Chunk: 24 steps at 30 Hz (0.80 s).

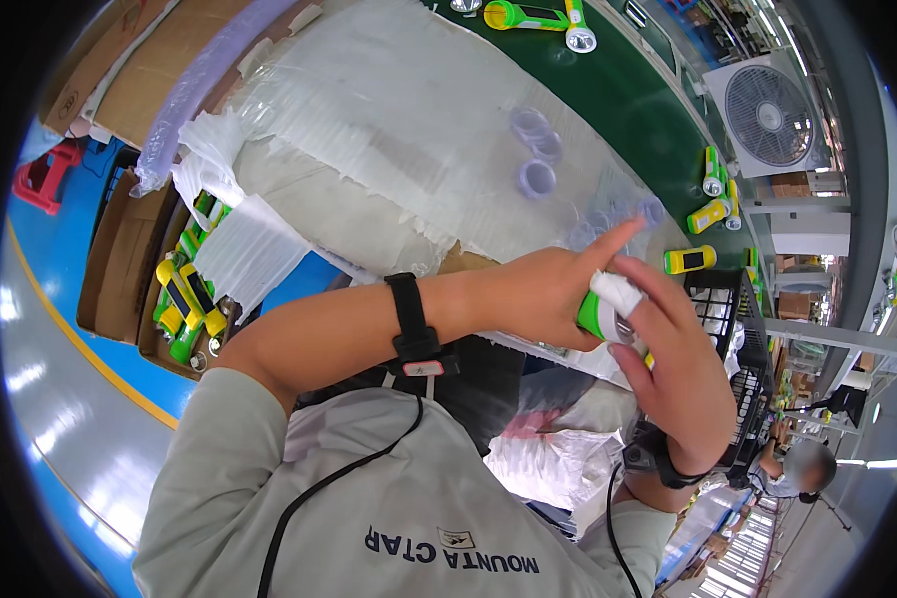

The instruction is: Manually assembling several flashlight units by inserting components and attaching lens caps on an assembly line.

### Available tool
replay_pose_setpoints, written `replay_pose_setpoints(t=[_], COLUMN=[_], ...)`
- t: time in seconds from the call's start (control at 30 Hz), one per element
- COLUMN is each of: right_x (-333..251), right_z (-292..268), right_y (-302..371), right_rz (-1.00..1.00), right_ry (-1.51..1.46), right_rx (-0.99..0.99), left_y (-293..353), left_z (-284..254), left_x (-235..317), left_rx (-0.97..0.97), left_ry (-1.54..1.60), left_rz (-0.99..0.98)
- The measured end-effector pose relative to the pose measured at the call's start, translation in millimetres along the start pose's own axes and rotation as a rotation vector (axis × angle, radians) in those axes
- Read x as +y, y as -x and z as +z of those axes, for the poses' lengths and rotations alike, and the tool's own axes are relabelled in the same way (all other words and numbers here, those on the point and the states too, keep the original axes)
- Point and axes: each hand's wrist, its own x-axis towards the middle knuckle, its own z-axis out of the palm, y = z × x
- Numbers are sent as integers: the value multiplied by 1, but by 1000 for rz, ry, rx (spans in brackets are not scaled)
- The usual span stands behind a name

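Both hands meet over the right part of the workbench, around a green and white flashlight. My left hand is closed on its left side, with the index finger stretched out toward the clear plastic rings. My right hand curls round the other side, thumb and fingers pressed to it. A white wrap covers a fingertip at the flashlight. Most of the flashlight body is hidden by the hands. Several clear round plastic rings lie on the bench beyond my left hand.
A plastic-covered cardboard sheet covers the bench. Yellow-green flashlights lie on the green surface. A cardboard box of flashlights stands at left. A black crate is right of my hands. A fan and another person are farther right.
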Motion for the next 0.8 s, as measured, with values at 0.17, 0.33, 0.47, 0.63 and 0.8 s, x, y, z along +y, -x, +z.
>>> replay_pose_setpoints(t=[0.17, 0.33, 0.47, 0.63, 0.8], right_x=[-18, 15, -15, 13, 33], right_z=[2, 11, 8, 14, 58], right_y=[-13, 0, -10, -11, -11], right_rz=[706, -57, 639, -19, 103], right_ry=[-30, -13, -187, 105, -351], right_rx=[-186, 161, 18, 248, 410], left_y=[4, 1, 0, 0, -9], left_z=[10, 8, 11, 8, 14], left_x=[-23, -19, -23, -25, -16], left_rx=[-19, 49, 16, -20, 3], left_ry=[-155, -113, -171, -38, -123], left_rz=[-2, 14, -8, -20, 44])
